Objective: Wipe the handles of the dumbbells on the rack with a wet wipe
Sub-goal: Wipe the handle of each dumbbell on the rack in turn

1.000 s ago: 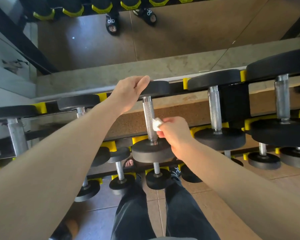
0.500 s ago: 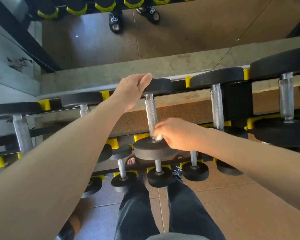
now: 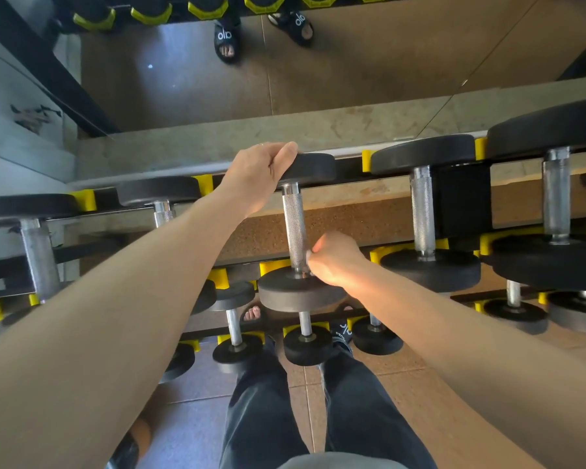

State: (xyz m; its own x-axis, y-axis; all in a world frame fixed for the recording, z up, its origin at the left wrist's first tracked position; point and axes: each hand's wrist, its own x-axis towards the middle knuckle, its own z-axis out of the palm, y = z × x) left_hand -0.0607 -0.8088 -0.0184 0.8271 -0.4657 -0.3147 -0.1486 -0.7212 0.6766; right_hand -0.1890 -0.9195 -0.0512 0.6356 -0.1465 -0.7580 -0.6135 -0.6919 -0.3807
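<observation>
A mirror (image 3: 352, 62) fills the far wall behind the rack (image 3: 335, 228), showing brown floor and two black slides. The rack is the holder here: black rails with yellow cradles (image 3: 203, 184) in tiers, each cradle pair seating one dumbbell with its handle running away from the camera. The top tier carries five dumbbells in view, largest at the right; lower tiers hold smaller ones near the floor (image 3: 403, 374), which is brown tile.

The right top dumbbell (image 3: 555, 198) sits with its big black heads in the cradles, its neighbour (image 3: 423, 211) just beside it. At the left two more (image 3: 38, 252) rest in theirs, partly hidden by the left forearm.

The middle dumbbell (image 3: 295, 228) lies in its cradles between the two arms. The left hand (image 3: 257, 174) curls over the rim of its far head, fingers wrapped on the black edge, thumb on top. The right hand (image 3: 335, 258) is closed into a loose fist at the near end of the knurled handle, just above the near head (image 3: 300, 289). A small white bit of wipe (image 3: 308, 254) peeks out between its fingers, pressed against the steel; most of the wipe is hidden inside the fist.

Below, dark trouser legs (image 3: 268, 418) stand close to the lowest tier, with a slide (image 3: 344, 331) showing between the small dumbbells (image 3: 307, 343).
</observation>
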